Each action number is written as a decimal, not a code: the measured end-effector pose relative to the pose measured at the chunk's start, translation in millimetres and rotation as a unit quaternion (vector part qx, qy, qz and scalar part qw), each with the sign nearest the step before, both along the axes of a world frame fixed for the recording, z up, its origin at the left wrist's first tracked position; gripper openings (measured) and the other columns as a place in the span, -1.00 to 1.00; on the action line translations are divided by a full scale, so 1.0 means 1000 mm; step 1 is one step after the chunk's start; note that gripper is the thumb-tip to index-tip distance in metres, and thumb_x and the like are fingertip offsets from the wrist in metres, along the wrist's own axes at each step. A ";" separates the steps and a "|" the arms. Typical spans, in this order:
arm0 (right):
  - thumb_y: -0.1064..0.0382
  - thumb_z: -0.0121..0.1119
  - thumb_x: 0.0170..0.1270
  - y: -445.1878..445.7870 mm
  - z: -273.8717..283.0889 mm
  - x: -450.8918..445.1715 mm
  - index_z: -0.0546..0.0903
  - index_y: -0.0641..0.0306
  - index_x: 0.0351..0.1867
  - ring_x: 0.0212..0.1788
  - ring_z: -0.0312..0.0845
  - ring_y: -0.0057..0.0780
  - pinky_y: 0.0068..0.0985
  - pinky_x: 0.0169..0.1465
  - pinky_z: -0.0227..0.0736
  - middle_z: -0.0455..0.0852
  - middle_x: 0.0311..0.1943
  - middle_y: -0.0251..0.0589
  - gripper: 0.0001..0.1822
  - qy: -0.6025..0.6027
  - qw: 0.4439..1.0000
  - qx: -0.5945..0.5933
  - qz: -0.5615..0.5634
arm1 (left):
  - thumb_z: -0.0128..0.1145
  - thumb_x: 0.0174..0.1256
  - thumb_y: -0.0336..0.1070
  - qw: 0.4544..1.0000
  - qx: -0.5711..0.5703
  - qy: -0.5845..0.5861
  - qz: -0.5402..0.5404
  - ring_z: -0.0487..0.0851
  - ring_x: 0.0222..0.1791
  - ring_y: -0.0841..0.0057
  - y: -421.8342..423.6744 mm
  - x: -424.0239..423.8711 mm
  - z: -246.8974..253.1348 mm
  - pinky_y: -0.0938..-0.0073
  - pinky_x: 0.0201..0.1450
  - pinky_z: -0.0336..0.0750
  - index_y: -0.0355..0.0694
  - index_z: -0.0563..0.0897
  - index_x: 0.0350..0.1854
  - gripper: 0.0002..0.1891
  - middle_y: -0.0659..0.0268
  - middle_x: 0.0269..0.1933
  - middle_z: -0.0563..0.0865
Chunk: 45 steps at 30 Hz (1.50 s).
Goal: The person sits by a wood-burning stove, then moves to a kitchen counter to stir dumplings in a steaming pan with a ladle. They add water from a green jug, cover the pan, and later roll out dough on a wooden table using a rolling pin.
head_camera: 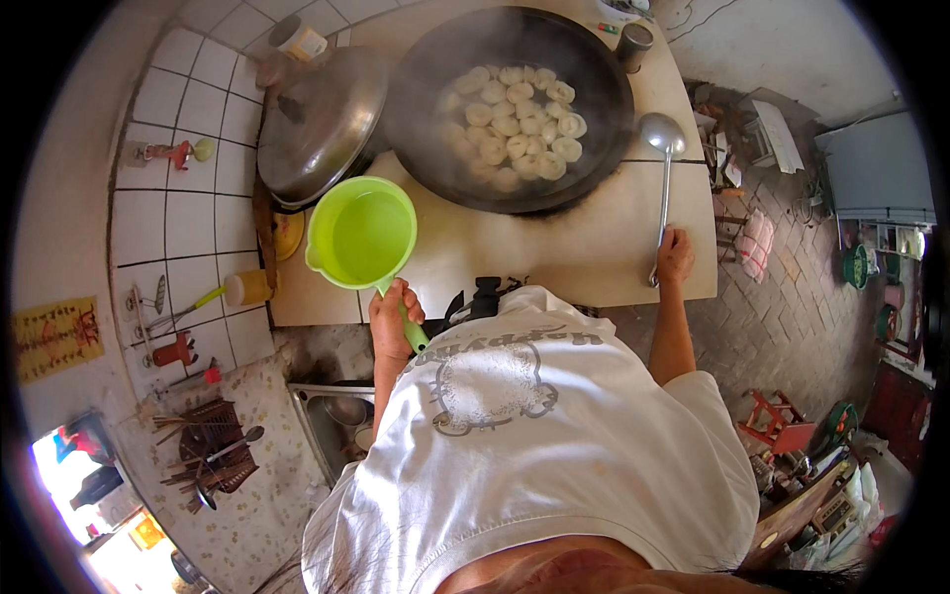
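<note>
My left hand (393, 315) grips the handle of a green plastic ladle-style scoop (361, 232), which has clear liquid in its bowl. At the right, my right hand (675, 256) is closed around the handle of a metal ladle (663, 135); its bowl rests on or just above the tiled counter beside the wok. Many dumplings (519, 122) lie in steaming water in the large dark wok (512, 199), beyond both hands. A domed metal lid (326, 130) leans at the wok's left, just past the green scoop.
A tiled wall with hanging utensils borders the counter (512, 256) on the left. A dark-lidded shaker (634, 46) stands at the wok's right. Near the left wall is a yellowish container (249, 287). A metal sink (323, 416) lies beside my left arm; a red stool (779, 423) stands on the floor.
</note>
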State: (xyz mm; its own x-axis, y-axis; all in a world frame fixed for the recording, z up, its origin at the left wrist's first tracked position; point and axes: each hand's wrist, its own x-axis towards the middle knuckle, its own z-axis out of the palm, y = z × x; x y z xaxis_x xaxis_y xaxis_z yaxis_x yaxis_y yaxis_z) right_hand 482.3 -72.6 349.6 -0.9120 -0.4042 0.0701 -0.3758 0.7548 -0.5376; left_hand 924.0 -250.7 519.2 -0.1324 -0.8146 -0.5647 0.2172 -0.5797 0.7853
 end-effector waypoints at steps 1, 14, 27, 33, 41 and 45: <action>-0.04 0.01 0.41 0.000 0.001 0.000 0.58 0.25 -0.36 -0.31 0.58 0.05 -0.10 -0.23 0.40 0.65 -0.41 -0.01 -0.62 -0.006 1.000 0.004 0.001 | 0.06 0.42 -0.21 1.000 -0.001 -0.001 0.002 0.35 -0.66 0.62 0.000 0.000 0.000 0.55 -0.59 0.31 -0.20 0.46 -0.28 -0.82 0.38 -0.53 0.44; -0.07 0.00 0.40 0.002 -0.002 -0.002 0.58 0.23 -0.36 -0.29 0.58 0.09 -0.08 -0.22 0.40 0.67 -0.40 0.00 -0.61 0.025 1.000 0.014 0.005 | 0.06 0.42 -0.22 1.000 0.007 0.003 0.000 0.35 -0.66 0.62 -0.003 0.001 0.001 0.56 -0.60 0.30 -0.19 0.46 -0.28 -0.83 0.38 -0.53 0.43; -0.04 0.04 0.37 -0.001 0.001 0.001 0.59 0.21 -0.35 -0.28 0.60 0.06 -0.07 -0.23 0.42 0.68 -0.37 -0.02 -0.65 0.004 1.000 0.018 -0.012 | 0.07 0.43 -0.20 1.000 0.004 0.010 -0.007 0.36 -0.67 0.61 -0.006 0.000 0.005 0.55 -0.60 0.31 -0.19 0.47 -0.28 -0.82 0.38 -0.54 0.44; -0.06 0.03 0.38 -0.001 -0.001 -0.001 0.59 0.22 -0.37 -0.33 0.60 0.04 -0.11 -0.25 0.43 0.67 -0.43 -0.03 -0.62 0.020 0.999 0.022 -0.014 | 0.09 0.42 -0.19 1.000 0.001 0.006 -0.008 0.36 -0.67 0.62 -0.005 0.000 0.005 0.55 -0.60 0.31 -0.20 0.47 -0.28 -0.81 0.38 -0.53 0.44; -0.04 0.04 0.37 -0.002 0.000 0.000 0.59 0.26 -0.40 -0.37 0.59 0.02 -0.14 -0.28 0.42 0.65 -0.47 -0.03 -0.62 0.032 0.999 0.011 -0.009 | 0.06 0.42 -0.20 1.000 -0.003 -0.001 -0.009 0.36 -0.67 0.62 -0.003 0.001 0.008 0.55 -0.59 0.32 -0.20 0.47 -0.28 -0.82 0.39 -0.53 0.44; -0.02 0.06 0.38 0.000 -0.005 -0.003 0.59 0.26 -0.40 -0.39 0.59 -0.02 -0.16 -0.28 0.42 0.65 -0.48 -0.04 -0.63 0.052 0.999 0.002 -0.003 | 0.05 0.43 -0.20 1.000 -0.008 -0.003 -0.011 0.36 -0.67 0.63 -0.002 0.000 0.007 0.55 -0.59 0.32 -0.20 0.47 -0.28 -0.82 0.39 -0.53 0.44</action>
